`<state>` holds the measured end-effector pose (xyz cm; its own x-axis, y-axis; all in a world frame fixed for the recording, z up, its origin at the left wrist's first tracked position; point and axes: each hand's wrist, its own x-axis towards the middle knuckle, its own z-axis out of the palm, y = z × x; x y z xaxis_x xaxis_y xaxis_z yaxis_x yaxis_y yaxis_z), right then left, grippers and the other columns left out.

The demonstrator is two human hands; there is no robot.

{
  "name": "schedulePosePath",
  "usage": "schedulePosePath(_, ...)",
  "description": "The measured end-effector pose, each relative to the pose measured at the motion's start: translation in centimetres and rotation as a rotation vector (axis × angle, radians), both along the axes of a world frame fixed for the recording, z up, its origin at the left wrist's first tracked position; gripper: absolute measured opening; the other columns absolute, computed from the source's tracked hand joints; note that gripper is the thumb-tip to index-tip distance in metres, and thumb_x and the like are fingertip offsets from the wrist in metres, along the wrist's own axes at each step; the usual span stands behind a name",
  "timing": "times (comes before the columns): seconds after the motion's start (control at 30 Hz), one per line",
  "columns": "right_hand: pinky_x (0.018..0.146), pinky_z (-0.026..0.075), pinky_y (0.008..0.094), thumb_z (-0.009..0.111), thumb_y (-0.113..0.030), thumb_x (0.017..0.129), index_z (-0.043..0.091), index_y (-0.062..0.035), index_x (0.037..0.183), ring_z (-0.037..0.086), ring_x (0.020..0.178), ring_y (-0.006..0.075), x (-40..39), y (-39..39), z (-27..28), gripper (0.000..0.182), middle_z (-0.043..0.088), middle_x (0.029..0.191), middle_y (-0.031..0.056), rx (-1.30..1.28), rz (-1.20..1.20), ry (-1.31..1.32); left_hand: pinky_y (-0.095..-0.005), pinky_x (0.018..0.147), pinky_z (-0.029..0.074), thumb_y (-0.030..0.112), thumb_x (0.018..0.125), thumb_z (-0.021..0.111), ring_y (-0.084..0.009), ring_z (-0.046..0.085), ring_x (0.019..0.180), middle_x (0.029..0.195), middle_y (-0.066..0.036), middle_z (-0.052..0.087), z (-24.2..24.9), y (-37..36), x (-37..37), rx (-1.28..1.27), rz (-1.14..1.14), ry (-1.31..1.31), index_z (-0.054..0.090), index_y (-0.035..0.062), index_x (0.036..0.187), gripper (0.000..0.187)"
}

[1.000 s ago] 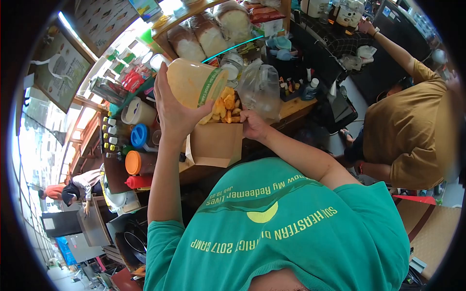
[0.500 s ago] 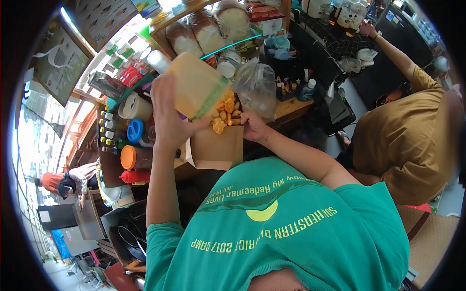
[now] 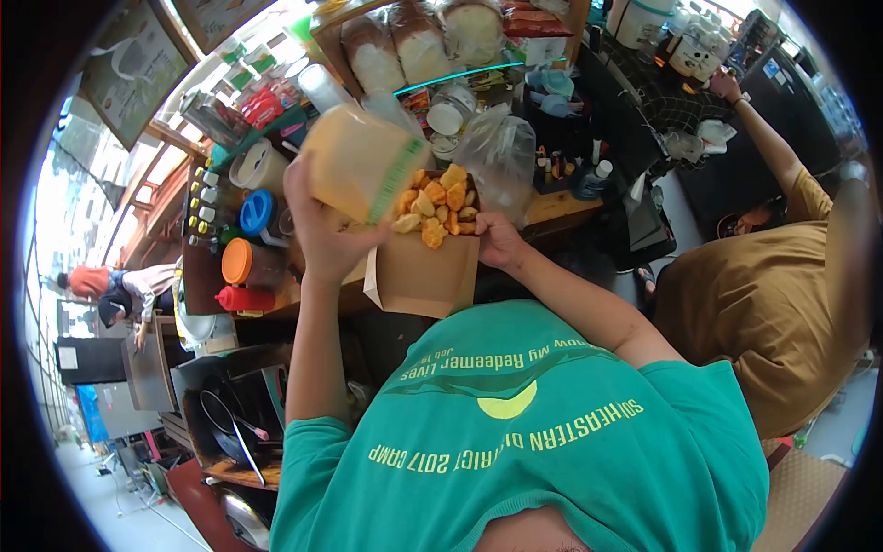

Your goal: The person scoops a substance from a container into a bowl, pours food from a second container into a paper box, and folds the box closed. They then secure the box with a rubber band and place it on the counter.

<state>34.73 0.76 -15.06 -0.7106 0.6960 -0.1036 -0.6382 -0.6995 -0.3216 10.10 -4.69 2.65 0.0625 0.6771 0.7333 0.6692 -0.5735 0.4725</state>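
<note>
My left hand (image 3: 324, 216) is wrapped round a tan, boxy container (image 3: 354, 158) with a green printed strip. I cannot make out its exact kind. It tilts over the left edge of a brown paper box (image 3: 423, 271). Golden fried pieces (image 3: 443, 207), some orange and some paler, fill the box's open top. At the box's right rim, my right hand (image 3: 499, 241) grips the edge with its fingers curled. A clear plastic bag (image 3: 499, 152) stands just behind this hand.
Orange-lidded (image 3: 248, 264) and blue-lidded (image 3: 259, 213) jars and a red squeeze bottle (image 3: 246, 299) stand left. Bagged loaves (image 3: 423, 51) fill the shelf behind. A person in a brown shirt (image 3: 745, 322) is close on the right, reaching toward large bottles (image 3: 694, 55).
More fried pieces show in the box's top. The tan container has tilted slightly and sits a little lower. My head view has shifted, while both hands keep their grips.
</note>
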Motion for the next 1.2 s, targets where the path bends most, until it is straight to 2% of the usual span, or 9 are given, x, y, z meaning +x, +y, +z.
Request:
schedulePosePath(0.17, 0.111, 0.047, 0.0441, 0.047, 0.002, 0.07, 0.042, 0.0007, 0.145, 0.059, 0.126, 0.0287, 1.8, -0.5, -1.5, 0.075, 0.058, 0.136, 0.0147, -0.109, 0.039, -0.015, -0.0386, 0.107, 0.043, 0.02, 0.084, 0.084, -0.0252, 0.045, 0.134, 0.145, -0.016, 0.042, -11.5, 0.2, -7.0, 0.048, 0.356, -0.761, 0.026, -0.0006, 0.151, 0.091)
schedulePosePath(0.2, 0.111, 0.047, 0.0441, 0.047, 0.002, 0.07, 0.042, 0.0007, 0.145, 0.059, 0.126, 0.0287, 2.2, -0.6, -1.8, 0.075, 0.058, 0.136, 0.0147, -0.111, 0.049, -0.021, -0.0386, 0.107, 0.043, 0.02, 0.084, 0.084, -0.0252, 0.045, 0.134, 0.145, -0.016, 0.042, -14.6, -0.1, -8.6, 0.049, 0.367, -0.766, 0.026, -0.0006, 0.151, 0.091)
schedulePosePath(0.27, 0.111, 0.047, 0.0433, 0.047, 0.001, 0.069, 0.043, 0.0012, 0.144, 0.059, 0.126, 0.029, 3.0, -0.9, -2.7, 0.075, 0.057, 0.138, 0.0154, -0.132, -0.008, -0.092, -0.0369, 0.103, 0.046, 0.023, 0.09, 0.079, -0.0207, 0.051, 0.125, 0.136, -0.014, 0.049, -20.6, -0.9, -10.8, -0.057, 0.246, -1.316, 0.032, -0.0013, 0.148, 0.078)
schedulePosePath(0.4, 0.112, 0.046, 0.0432, 0.048, -0.001, 0.068, 0.044, 0.0008, 0.144, 0.058, 0.127, 0.0291, 4.3, -1.4, -3.3, 0.076, 0.057, 0.138, 0.0154, -0.107, 0.019, -0.101, -0.0333, 0.097, 0.048, 0.026, 0.093, 0.077, -0.0173, 0.057, 0.113, 0.126, -0.011, 0.057, -28.6, -2.4, -11.0, -0.111, 0.237, -1.503, 0.038, -0.0019, 0.144, 0.07)
schedulePosePath(0.47, 0.112, 0.045, 0.0434, 0.049, -0.002, 0.068, 0.044, 0.001, 0.143, 0.056, 0.128, 0.0294, 4.7, -1.7, -3.4, 0.075, 0.056, 0.138, 0.0155, -0.152, 0.006, -0.072, -0.0298, 0.094, 0.049, 0.025, 0.093, 0.077, -0.0164, 0.06, 0.107, 0.117, -0.008, 0.062, -30.2, -3.0, -9.3, -0.109, 0.585, -1.39, 0.044, -0.0017, 0.141, 0.064)
schedulePosePath(0.6, 0.113, 0.045, 0.0468, 0.051, -0.004, 0.068, 0.049, 0.0057, 0.138, 0.058, 0.127, 0.0335, 5.9, -1.9, -4.7, 0.071, 0.059, 0.137, 0.0194, -0.135, -0.018, -0.131, -0.0293, 0.093, 0.049, 0.024, 0.092, 0.078, -0.016, 0.061, 0.107, 0.119, -0.008, 0.062, -28.8, -3.7, -8.3, -0.118, 0.589, -1.294, 0.052, -0.0031, 0.135, 0.057)
schedulePosePath(0.8, 0.113, 0.044, 0.0457, 0.047, 0.0, 0.068, 0.041, -0.0043, 0.148, 0.055, 0.129, 0.0311, 6.2, -1.8, -4.8, 0.08, 0.052, 0.143, 0.0155, -0.196, -0.002, -0.109, -0.0299, 0.096, 0.048, 0.024, 0.092, 0.077, -0.0164, 0.06, 0.109, 0.126, -0.009, 0.062, -26.1, -2.8, -8.9, -0.246, 0.614, -1.057, 0.058, -0.0047, 0.13, 0.051)
schedulePosePath(1.07, 0.117, 0.041, 0.0466, 0.048, 0.001, 0.067, 0.038, -0.0092, 0.151, 0.051, 0.135, 0.0313, 4.9, -2.1, -3.5, 0.085, 0.051, 0.145, 0.0136, -0.188, 0.04, -0.08, -0.0499, 0.114, 0.038, 0.026, 0.073, 0.087, -0.0393, 0.046, 0.137, 0.143, -0.021, 0.051, -4.7, -2.6, -2.6, 0.152, 0.317, 0.14, 0.056, 0.0025, 0.134, 0.073)
schedulePosePath(1.2, 0.117, 0.041, 0.0468, 0.05, 0.0, 0.067, 0.04, -0.0102, 0.15, 0.051, 0.135, 0.0314, 3.5, -1.9, -3.2, 0.084, 0.05, 0.146, 0.0135, -0.148, 0.087, -0.06, -0.0586, 0.113, 0.037, 0.031, 0.066, 0.089, -0.0488, 0.043, 0.138, 0.144, -0.021, 0.052, -1.7, -2.9, 0.6, 0.222, 0.21, 0.375, 0.056, 0.0044, 0.132, 0.079)
